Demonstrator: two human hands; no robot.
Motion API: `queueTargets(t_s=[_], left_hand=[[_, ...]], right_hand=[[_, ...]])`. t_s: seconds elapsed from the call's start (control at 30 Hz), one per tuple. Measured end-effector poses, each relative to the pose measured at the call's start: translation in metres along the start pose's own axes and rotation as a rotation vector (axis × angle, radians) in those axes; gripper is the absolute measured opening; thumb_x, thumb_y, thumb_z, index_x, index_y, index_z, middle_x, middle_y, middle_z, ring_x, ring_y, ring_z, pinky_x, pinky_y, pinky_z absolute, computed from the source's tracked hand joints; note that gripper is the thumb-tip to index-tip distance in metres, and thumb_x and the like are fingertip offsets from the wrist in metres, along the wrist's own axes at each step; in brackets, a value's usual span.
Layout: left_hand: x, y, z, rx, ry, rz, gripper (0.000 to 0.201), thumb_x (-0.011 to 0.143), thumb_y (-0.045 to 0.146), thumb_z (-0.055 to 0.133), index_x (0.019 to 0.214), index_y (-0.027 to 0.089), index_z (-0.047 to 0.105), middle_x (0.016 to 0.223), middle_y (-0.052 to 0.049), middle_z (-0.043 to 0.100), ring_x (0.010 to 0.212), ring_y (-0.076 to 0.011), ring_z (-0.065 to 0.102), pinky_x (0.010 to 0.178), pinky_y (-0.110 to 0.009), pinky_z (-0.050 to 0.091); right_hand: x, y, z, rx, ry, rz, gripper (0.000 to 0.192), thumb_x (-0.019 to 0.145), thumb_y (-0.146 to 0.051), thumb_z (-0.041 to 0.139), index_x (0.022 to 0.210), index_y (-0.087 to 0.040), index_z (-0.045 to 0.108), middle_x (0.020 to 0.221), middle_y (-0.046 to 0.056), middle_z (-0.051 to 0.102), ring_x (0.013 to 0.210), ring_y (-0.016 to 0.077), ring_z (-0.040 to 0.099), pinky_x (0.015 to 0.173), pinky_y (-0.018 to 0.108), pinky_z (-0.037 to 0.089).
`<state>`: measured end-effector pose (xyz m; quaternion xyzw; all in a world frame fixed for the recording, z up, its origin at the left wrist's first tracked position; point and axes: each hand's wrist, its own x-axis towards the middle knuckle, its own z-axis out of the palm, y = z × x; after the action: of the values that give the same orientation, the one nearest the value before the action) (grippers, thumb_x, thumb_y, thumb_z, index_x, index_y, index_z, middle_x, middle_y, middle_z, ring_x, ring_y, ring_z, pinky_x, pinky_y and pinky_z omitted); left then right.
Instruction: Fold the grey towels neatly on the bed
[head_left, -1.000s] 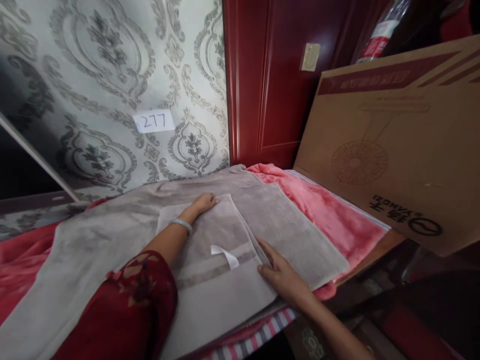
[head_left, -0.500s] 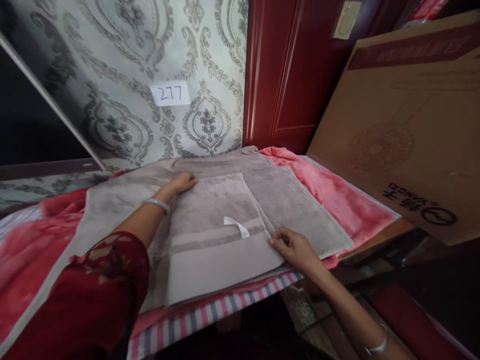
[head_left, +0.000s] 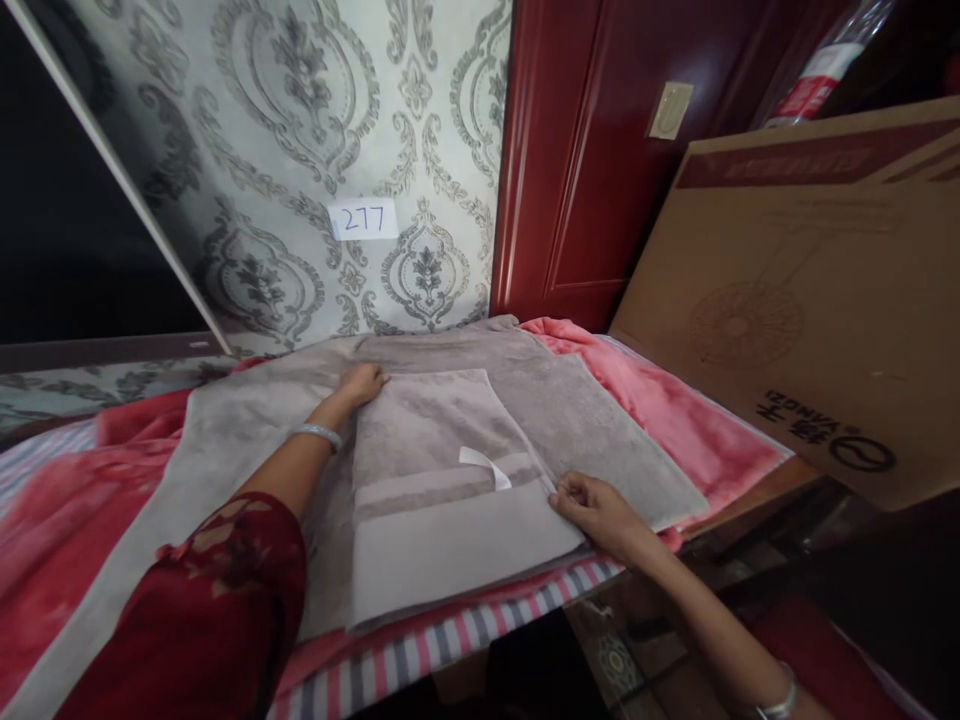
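Note:
A grey plush towel [head_left: 450, 550] lies folded into a rectangle, with a flat woven band across it and a white label [head_left: 486, 467] sticking up. My left hand [head_left: 364, 383] has its fingers curled in at the towel's far left corner; the fingertips are partly hidden. At the right edge, my right hand [head_left: 596, 508] pinches the towel between thumb and fingers. Beneath it spreads a larger grey plush cloth [head_left: 600, 440], over a pink-red plush blanket [head_left: 660, 400].
A striped cloth [head_left: 450, 640] hangs over the table's front edge. To the right leans a large cardboard box [head_left: 810, 260], with a plastic bottle [head_left: 825, 75] behind it. A dark screen [head_left: 82, 220] stands at the left, and patterned wallpaper bears a card [head_left: 365, 218] reading 277.
The view has tilted upward a little, so everything sits lower in the picture. Both hands keep their places on the towel, which looks almost the same.

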<state>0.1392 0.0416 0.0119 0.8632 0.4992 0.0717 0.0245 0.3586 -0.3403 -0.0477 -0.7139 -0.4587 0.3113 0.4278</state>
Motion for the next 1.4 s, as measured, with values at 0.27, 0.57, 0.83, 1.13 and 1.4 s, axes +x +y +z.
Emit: queueTargets(t_s=[0.27,0.57,0.83,1.13,1.4], left_hand=[[-0.003,-0.012,0.006,-0.103,-0.006,0.071,0.032,0.088,0.037,0.047,0.095,0.018,0.072,0.090,-0.008,0.074,0.092,-0.0235,0.065,0.082,-0.030,0.048],[-0.007,-0.018,0.009,-0.230,-0.021,0.082,0.032,0.086,0.031,0.049,0.102,0.014,0.071,0.098,-0.007,0.074,0.094,-0.0209,0.064,0.087,-0.028,0.048],[-0.017,-0.005,0.009,-0.271,0.019,-0.074,0.028,0.087,0.024,0.052,0.107,0.013,0.069,0.112,-0.013,0.071,0.108,-0.0242,0.063,0.097,-0.032,0.046],[-0.107,-0.005,-0.009,-0.455,-0.022,-0.207,0.048,0.089,0.032,0.056,0.132,0.010,0.052,0.093,-0.011,0.069,0.086,-0.0234,0.069,0.077,-0.034,0.055],[-0.234,-0.001,0.013,-1.142,-0.329,-0.259,0.111,0.071,0.063,0.068,0.156,0.019,0.011,0.067,0.001,0.066,0.050,-0.0192,0.063,0.043,-0.027,0.046]], right_hand=[[-0.003,0.000,0.004,-0.248,0.090,-0.061,0.025,0.076,-0.047,0.053,0.075,-0.023,0.054,0.051,-0.007,0.038,0.051,0.0133,0.040,0.051,0.024,0.027],[-0.011,-0.004,0.005,-0.222,0.128,-0.039,0.050,0.076,-0.046,0.055,0.120,-0.022,0.062,0.094,0.008,0.072,0.099,0.0300,0.068,0.078,0.036,0.051],[-0.010,0.000,0.002,-0.161,0.071,-0.022,0.059,0.079,-0.044,0.056,0.130,-0.014,0.058,0.086,0.007,0.073,0.084,0.0267,0.070,0.070,0.033,0.051],[0.012,-0.006,-0.003,-0.487,0.060,-0.081,0.055,0.086,-0.040,0.053,0.134,-0.014,0.059,0.082,0.008,0.072,0.080,0.0259,0.068,0.071,0.033,0.048],[0.094,-0.062,0.012,-0.725,0.025,-0.250,0.041,0.086,-0.021,0.058,0.125,-0.011,0.066,0.116,0.017,0.069,0.106,0.0262,0.064,0.091,0.033,0.046]])
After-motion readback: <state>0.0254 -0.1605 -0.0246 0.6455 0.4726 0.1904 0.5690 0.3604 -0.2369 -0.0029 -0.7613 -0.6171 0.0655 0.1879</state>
